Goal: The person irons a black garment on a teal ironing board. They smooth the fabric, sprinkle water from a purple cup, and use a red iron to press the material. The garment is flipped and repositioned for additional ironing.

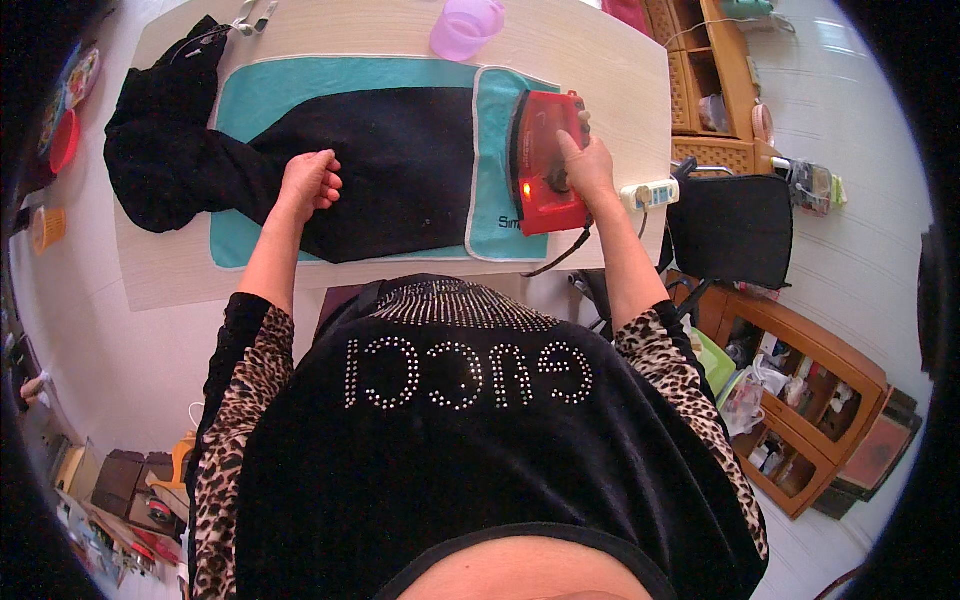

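My right hand [590, 166] grips the handle of a red electric iron [536, 165]. An orange light glows on its body, and its dark cord hangs toward the table's near edge. Beneath the iron is a folded-looking teal panel [491, 161] with white edging, lying along the right end of a black garment [397, 172]. My left hand [309, 184] hovers over or rests on the garment's middle, fingers curled with nothing visible in them; contact cannot be told. The garment spreads across a teal mat [255, 82], its left portion bunched past the mat's edge.
A translucent purple cup [466, 30] stands at the table's [600, 67] far side. White cables [251, 19] lie at the far left. A power strip [649, 195] with a plug sits by the right edge, near a black folding chair [735, 229]. Wooden cabinets [810, 405] stand farther right.
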Tool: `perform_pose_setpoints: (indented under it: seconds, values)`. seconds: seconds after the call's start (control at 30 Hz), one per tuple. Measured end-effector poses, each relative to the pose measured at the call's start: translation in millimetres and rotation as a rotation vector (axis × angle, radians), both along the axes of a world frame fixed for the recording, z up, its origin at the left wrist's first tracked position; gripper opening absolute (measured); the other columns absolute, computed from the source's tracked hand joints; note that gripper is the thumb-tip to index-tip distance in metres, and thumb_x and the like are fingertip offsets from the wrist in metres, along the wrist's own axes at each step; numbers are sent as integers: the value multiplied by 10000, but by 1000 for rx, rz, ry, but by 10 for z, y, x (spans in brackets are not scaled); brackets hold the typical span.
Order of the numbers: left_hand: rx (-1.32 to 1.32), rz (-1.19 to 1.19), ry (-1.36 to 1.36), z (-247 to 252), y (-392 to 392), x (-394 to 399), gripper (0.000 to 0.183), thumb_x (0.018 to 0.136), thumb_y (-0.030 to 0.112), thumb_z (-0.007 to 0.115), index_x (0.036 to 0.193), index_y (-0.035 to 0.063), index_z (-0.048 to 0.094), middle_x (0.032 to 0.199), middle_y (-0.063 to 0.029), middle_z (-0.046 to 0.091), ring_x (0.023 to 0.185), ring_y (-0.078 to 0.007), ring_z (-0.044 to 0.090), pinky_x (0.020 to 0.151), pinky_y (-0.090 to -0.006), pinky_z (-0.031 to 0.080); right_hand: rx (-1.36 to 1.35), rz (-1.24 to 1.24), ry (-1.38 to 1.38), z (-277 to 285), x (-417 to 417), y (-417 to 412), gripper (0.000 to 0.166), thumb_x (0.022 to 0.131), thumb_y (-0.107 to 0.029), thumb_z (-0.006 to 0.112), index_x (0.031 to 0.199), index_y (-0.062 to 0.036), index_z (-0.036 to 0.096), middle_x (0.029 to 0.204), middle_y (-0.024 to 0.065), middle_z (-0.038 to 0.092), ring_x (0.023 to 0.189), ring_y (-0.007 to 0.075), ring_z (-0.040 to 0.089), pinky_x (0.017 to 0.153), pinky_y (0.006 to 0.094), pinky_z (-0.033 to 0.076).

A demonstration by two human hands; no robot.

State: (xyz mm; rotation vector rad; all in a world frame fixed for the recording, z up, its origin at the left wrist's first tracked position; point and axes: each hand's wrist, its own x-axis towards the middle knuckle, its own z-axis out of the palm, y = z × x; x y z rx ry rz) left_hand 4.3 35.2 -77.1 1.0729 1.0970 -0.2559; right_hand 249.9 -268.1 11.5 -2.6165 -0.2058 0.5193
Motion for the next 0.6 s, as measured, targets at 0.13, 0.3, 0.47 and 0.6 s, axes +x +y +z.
perform_pose_setpoints:
  seconds: [0.13,0.3,0.47,0.6]
  values:
    - [2,-4,-4,19,-1,4,255,880,337,501,822,91,542,566,-16,541,397,-122,488,355,-259,372,11,1,-19,-8,-12,4,404,794,-407,611,899,-20,659,834,209,649,809,358,628,744,412,475]
    - [18,-10,0,40,-4,9,261,877,345,501,827,93,545,570,-16,539,402,-121,487,357,-257,370,8,-1,-23,32,-28,19,406,797,-403,609,903,-14,655,830,210,648,813,345,632,743,409,474]
    - [16,-15,-1,29,-1,5,256,866,341,510,830,90,547,571,-16,538,404,-122,487,357,-260,366,16,-28,16,23,-19,20,410,799,-399,605,923,-10,650,839,209,647,825,338,632,748,406,472]
    - [15,-13,7,20,-15,2,243,861,323,504,831,85,549,573,-17,537,402,-123,486,356,-263,364,25,24,-32,2,-6,-3,404,801,-394,602,922,-12,649,837,207,649,814,342,633,738,408,473]
